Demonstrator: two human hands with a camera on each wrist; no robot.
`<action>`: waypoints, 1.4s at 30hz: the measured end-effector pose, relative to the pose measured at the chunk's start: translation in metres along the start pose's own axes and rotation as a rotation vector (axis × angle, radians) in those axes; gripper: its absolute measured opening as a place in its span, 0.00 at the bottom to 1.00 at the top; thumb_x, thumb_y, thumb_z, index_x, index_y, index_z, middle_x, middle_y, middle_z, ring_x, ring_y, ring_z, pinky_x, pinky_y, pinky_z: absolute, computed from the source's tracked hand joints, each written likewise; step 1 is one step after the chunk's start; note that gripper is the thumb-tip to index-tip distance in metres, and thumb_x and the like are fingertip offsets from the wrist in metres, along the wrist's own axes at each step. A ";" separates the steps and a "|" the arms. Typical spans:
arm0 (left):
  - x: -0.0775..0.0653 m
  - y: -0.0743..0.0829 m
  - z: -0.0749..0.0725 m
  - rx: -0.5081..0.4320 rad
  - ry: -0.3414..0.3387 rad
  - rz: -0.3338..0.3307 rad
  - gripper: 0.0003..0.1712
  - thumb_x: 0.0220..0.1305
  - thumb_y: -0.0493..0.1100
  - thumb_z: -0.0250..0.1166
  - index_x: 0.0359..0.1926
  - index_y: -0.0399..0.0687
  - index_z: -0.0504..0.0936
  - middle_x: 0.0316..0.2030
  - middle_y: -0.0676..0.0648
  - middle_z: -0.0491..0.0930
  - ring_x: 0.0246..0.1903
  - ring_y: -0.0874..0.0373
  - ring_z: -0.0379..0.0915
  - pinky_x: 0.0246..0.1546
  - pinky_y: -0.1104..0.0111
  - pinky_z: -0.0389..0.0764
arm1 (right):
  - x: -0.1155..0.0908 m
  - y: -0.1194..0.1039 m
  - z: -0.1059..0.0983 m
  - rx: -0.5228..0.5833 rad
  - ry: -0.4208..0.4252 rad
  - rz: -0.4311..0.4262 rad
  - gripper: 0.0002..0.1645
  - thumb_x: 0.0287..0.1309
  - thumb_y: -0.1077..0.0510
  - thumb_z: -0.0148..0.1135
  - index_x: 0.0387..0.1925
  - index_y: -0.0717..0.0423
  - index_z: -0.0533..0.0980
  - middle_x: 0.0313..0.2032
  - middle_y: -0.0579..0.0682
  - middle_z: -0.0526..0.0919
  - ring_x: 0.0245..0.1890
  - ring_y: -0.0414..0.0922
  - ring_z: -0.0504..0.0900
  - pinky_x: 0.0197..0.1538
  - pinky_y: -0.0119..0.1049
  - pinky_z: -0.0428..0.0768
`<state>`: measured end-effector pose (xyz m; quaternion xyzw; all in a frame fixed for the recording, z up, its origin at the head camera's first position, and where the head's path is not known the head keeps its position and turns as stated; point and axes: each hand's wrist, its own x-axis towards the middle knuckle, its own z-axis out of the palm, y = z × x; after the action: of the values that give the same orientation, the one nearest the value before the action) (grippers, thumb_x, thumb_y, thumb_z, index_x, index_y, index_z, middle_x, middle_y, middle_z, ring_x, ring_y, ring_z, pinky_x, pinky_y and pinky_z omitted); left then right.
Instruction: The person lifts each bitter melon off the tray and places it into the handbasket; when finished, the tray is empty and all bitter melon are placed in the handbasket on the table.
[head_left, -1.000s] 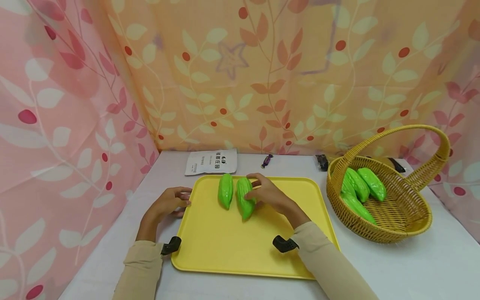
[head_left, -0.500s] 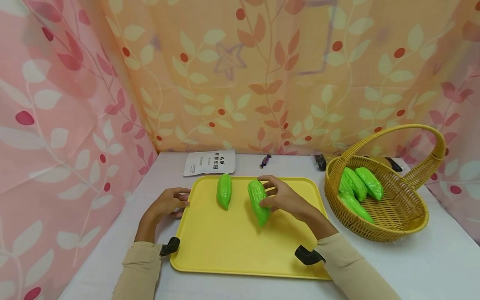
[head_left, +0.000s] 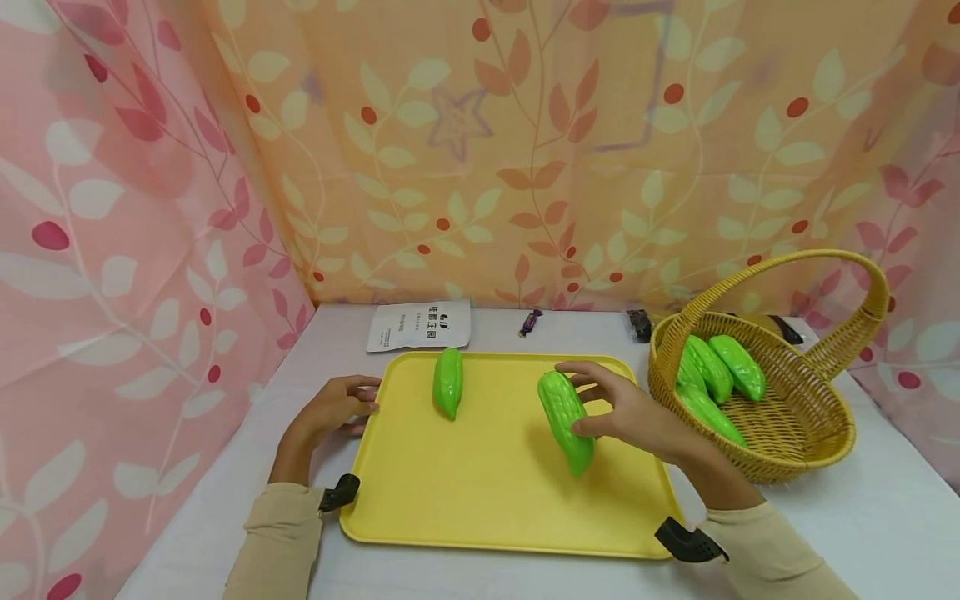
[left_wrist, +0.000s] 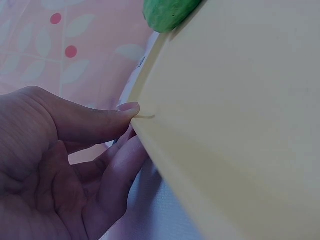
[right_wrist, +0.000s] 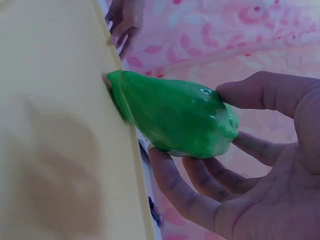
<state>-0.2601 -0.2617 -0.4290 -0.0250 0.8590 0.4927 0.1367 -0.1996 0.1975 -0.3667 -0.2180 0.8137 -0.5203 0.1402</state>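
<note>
So the right hand [head_left: 626,412] is gripping a green bitter gourd [head_left: 566,421], thumb on one side and fingers curled round the other, and it's holding it over the right part of the yellow tray [head_left: 465,500]. In the right wrist view you can see the gourd [right_wrist: 172,117] sitting between the thumb on top and the fingers [right_wrist: 170,182] underneath. From the shadow under it, it's looking lifted off the tray, though I can't say for sure it isn't touching.

The left hand [head_left: 333,408] is sitting at the left edge of the tray, and the left wrist view shows the thumb [left_wrist: 95,122] on the rim with the fingers going under it, so it's pinching the edge.

A second gourd [head_left: 448,382] is lying on the far left part of the tray, well apart from the held one. A wicker basket [head_left: 813,450] with a handle is standing just beside the tray on the right, with three more gourds [head_left: 716,371] lying inside. Further back on the bench [head_left: 885,517] there's a white packet [head_left: 420,325] and a small purple wrapped candy [head_left: 531,321].
</note>
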 end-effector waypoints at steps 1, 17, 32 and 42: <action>0.000 0.000 0.000 -0.004 -0.001 0.000 0.32 0.72 0.36 0.66 0.74 0.37 0.72 0.55 0.36 0.78 0.37 0.55 0.79 0.32 0.66 0.84 | -0.005 0.000 -0.004 -0.015 0.000 -0.004 0.46 0.62 0.57 0.73 0.78 0.51 0.64 0.70 0.61 0.69 0.67 0.62 0.70 0.56 0.47 0.82; 0.000 0.001 0.000 -0.025 -0.009 -0.005 0.32 0.71 0.34 0.66 0.74 0.36 0.72 0.52 0.38 0.78 0.36 0.56 0.78 0.30 0.68 0.83 | -0.067 -0.014 -0.078 -0.113 0.026 -0.043 0.46 0.67 0.61 0.69 0.81 0.42 0.61 0.72 0.54 0.66 0.64 0.45 0.73 0.53 0.43 0.84; 0.000 0.001 0.000 -0.014 -0.002 -0.002 0.32 0.71 0.35 0.66 0.74 0.36 0.72 0.52 0.38 0.78 0.36 0.56 0.78 0.30 0.68 0.83 | -0.096 0.018 -0.134 -0.254 0.152 0.013 0.47 0.69 0.64 0.66 0.82 0.44 0.58 0.72 0.40 0.61 0.59 0.31 0.72 0.47 0.35 0.84; 0.001 0.000 -0.001 -0.002 0.003 -0.008 0.31 0.72 0.35 0.66 0.74 0.37 0.72 0.54 0.37 0.79 0.37 0.56 0.79 0.32 0.67 0.85 | -0.103 0.043 -0.155 -0.335 0.209 0.141 0.48 0.71 0.57 0.64 0.84 0.50 0.51 0.76 0.62 0.58 0.66 0.59 0.67 0.50 0.47 0.82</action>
<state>-0.2611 -0.2619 -0.4287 -0.0293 0.8585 0.4931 0.1374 -0.1902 0.3866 -0.3402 -0.1256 0.9122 -0.3864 0.0531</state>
